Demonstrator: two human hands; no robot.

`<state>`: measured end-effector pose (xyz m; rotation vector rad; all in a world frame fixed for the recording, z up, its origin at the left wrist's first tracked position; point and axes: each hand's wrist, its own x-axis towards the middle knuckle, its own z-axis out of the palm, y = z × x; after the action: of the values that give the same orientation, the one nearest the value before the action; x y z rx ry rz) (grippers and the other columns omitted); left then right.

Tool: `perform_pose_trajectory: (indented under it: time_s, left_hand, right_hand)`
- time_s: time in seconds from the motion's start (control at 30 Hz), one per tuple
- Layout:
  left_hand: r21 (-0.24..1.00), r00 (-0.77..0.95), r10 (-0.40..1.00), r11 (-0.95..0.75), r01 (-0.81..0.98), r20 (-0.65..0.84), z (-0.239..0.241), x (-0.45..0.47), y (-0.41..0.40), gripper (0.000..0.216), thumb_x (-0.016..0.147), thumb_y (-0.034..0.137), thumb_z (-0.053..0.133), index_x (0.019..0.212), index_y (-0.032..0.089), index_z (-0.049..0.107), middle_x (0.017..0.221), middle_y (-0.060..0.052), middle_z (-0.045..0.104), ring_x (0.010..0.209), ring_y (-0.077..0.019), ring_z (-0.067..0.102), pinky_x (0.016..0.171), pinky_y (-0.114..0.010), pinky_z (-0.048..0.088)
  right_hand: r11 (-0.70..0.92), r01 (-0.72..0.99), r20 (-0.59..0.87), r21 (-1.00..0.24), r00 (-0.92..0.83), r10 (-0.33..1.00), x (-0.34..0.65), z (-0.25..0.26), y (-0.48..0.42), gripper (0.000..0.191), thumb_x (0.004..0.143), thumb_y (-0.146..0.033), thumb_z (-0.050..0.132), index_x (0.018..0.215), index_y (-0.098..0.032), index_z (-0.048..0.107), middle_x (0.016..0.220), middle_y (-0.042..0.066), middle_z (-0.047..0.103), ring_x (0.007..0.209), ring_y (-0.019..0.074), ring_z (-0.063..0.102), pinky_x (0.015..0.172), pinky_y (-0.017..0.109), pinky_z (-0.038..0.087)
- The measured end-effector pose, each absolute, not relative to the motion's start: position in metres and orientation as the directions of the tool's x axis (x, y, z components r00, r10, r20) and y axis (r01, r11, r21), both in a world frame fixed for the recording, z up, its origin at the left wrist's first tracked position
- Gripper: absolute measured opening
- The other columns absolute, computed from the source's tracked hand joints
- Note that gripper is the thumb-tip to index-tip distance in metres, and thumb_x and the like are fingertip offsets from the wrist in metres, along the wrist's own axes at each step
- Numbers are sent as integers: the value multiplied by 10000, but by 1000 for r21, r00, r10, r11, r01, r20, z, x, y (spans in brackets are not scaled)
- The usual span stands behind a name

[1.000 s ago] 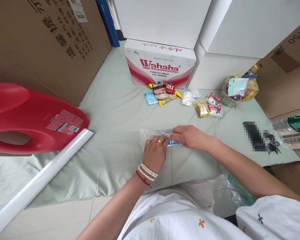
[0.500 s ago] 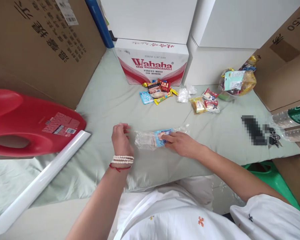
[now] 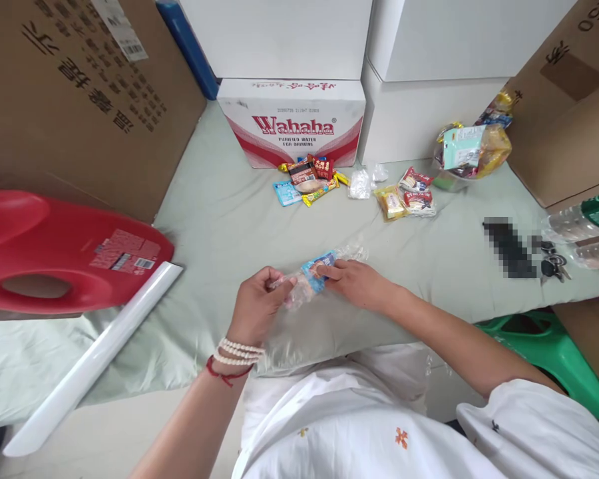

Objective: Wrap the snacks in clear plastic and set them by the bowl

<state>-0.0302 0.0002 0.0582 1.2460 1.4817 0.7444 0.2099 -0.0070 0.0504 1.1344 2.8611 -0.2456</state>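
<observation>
A clear plastic bag (image 3: 315, 276) with a blue snack packet inside is held just above the pale green sheet (image 3: 229, 219). My left hand (image 3: 254, 307) pinches the bag's left end, fingers closed. My right hand (image 3: 357, 283) grips its right part at the blue packet. A bead bracelet and a red string sit on my left wrist.
Snack packets (image 3: 309, 181) lie by a Wahaha box (image 3: 292, 123), with more packets (image 3: 404, 198) and a full snack bag (image 3: 466, 156) to the right. A red plastic stool (image 3: 54, 249) and a white tube (image 3: 94, 356) are at left. Keys (image 3: 552, 263) and bottles (image 3: 586, 229) are at right.
My left hand, lifted clear of the bag half a second ago, has come back and taken the bag's left end. The bag is now raised slightly off the sheet.
</observation>
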Motion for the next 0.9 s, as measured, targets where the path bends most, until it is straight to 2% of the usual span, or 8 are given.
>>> perform_pose_trajectory:
  time_s: [0.07,0.17,0.3,0.47,0.63,0.7,0.77,0.9]
  left_hand:
    - [930,92,951,264,256,-296,57,-10,6,329,746,520,716,790,204,635,587,28,617,561,-147,565,575,-262,438]
    - [912,190,966,89,400,-178,48,16,14,312,842,433,580,938,189,749,745,-34,716,706,-189,643,676,-305,504]
    - [628,317,948,-270,730,38,39,32,15,323,921,281,493,1015,238,800,1030,-83,757,892,-237,632,758,-360,496]
    - [350,440,892,-448,823,106,39,37,8,253,946,230,562,990,294,803,1003,-97,722,966,-282,565,781,-416,452]
    - [256,487,861,-508,822,144,35,38,0,298,991,192,513,1142,271,757,1148,-106,731,1157,-288,581,854,-434,437]
    - [232,516,841,-541,808,162,31,38,-3,326,1000,168,485,1194,251,733,1194,-111,730,1217,-279,583,903,-430,438]
    - [209,543,821,-570,795,174,27,38,-5,347,1002,147,469,1239,230,710,1239,-113,724,1255,-273,585,944,-425,436]
    - [172,583,793,-608,775,177,25,36,-8,375,998,120,459,1299,191,672,1296,-126,712,1266,-273,603,990,-436,429]
  right_hand:
    - [711,687,-121,-149,-727,676,210,51,-8,283,1019,-125,483,1150,-193,724,1512,91,542,1010,216,587,851,355,476]
    - [690,686,-87,-229,-721,688,215,48,-9,275,1028,-118,463,1076,-174,728,1493,106,566,1047,221,609,900,366,488]
    - [637,624,57,-452,-693,719,226,37,-12,291,1043,-147,435,1077,-170,724,1398,120,646,1093,228,629,965,387,503]
    - [404,580,191,-708,-393,899,234,25,-10,293,1044,-235,442,1136,-219,719,1151,89,740,1056,211,669,942,373,534]
    - [61,847,218,-528,65,974,242,18,5,423,956,-408,625,1317,-191,652,1302,174,622,1188,327,546,1002,482,492]
    - [19,906,138,-422,44,989,248,15,10,487,867,-408,737,1291,-180,666,1386,196,561,1287,381,451,1029,536,463]
    - [40,919,57,-392,-19,998,253,14,14,288,862,-334,727,1117,-201,723,1368,165,576,1282,361,454,1005,501,474]
    - [21,891,-49,-453,-48,998,257,34,25,122,918,-272,621,961,-213,719,1084,98,687,942,223,613,814,307,475]
